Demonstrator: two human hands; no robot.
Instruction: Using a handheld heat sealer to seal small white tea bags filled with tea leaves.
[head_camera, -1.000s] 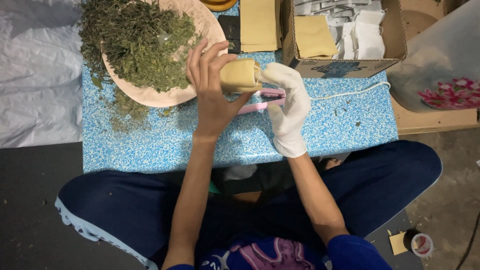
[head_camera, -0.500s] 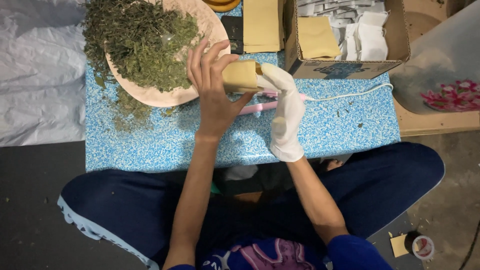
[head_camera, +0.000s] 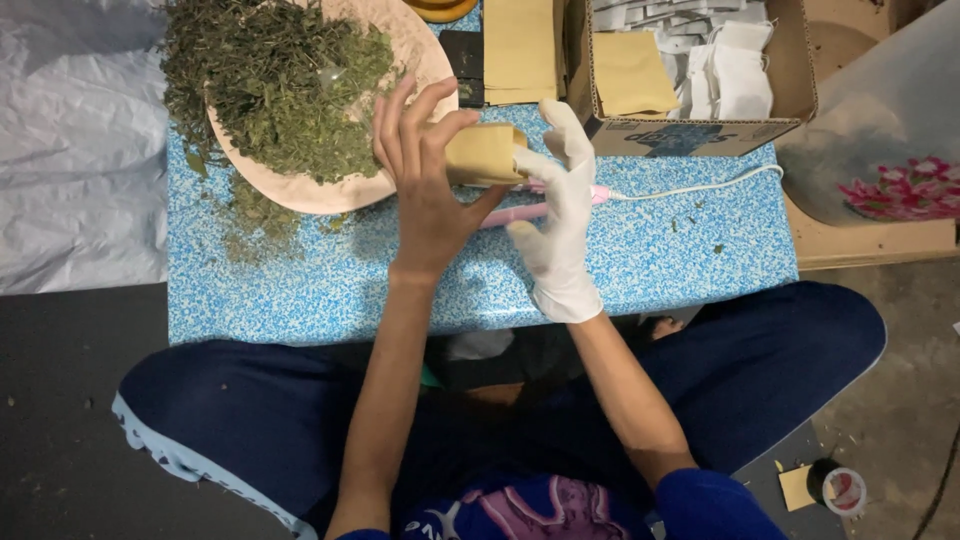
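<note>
our left hand (head_camera: 425, 190) grips paper packet (head_camera: 484, 154) by its side | gloved right hand (head_camera: 557, 215) spread, released | packet light, soft, crushable | pink sealer (head_camera: 520, 210) at table far edge

My low surface (head_camera: 620, 270) has a blue speckled top. A big pale plate (head_camera: 400, 60) sits on it at the back left, full of dried green leaves (head_camera: 270, 80). Some leaves have spilled beside the plate. A cardboard box (head_camera: 690, 135), flat brown paper bags (head_camera: 518, 50) and a pink tool (head_camera: 520, 212) with a white cord (head_camera: 700, 185) lie there too.
</note>
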